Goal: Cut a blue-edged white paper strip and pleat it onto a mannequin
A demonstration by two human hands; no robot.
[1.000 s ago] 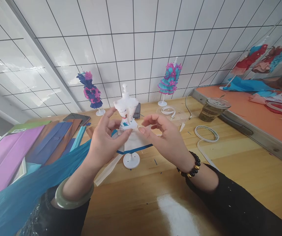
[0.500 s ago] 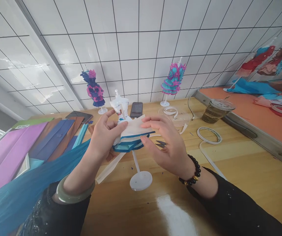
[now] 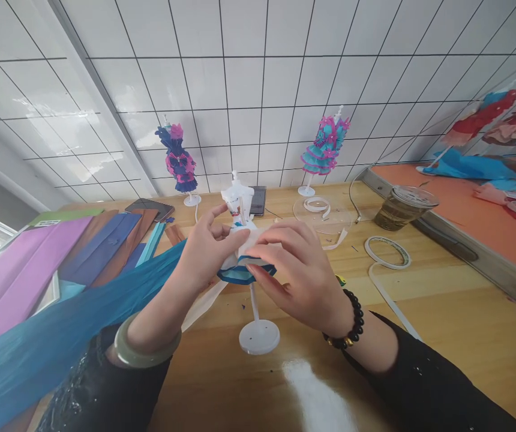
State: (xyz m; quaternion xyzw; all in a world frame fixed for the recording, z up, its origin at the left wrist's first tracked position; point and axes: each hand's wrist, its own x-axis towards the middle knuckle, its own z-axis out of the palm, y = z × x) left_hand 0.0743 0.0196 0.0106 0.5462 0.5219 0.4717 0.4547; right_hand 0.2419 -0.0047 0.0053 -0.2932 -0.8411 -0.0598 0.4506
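Observation:
A small white mannequin [image 3: 239,198] on a thin stem and round base [image 3: 259,336] is lifted off the wooden table. It wears a white and blue paper skirt [image 3: 242,273]. My left hand [image 3: 206,252] pinches the skirt's left side at the waist. My right hand [image 3: 296,270] wraps over the skirt's right side, fingers curled onto the paper. A white paper strip [image 3: 201,306] hangs down from the skirt under my left hand.
Coloured paper sheets [image 3: 37,264] and blue crepe [image 3: 60,336] lie at the left. Two dressed mannequins [image 3: 177,161] [image 3: 325,147] stand by the tiled wall, with phones [image 3: 258,200] near them. Tape rolls [image 3: 386,251], a lidded cup [image 3: 399,208] and an orange board [image 3: 465,207] sit to the right.
The mannequin was lifted off the table and tilted, then brought more upright. My right hand closed over the skirt's right side. The view shifted slightly.

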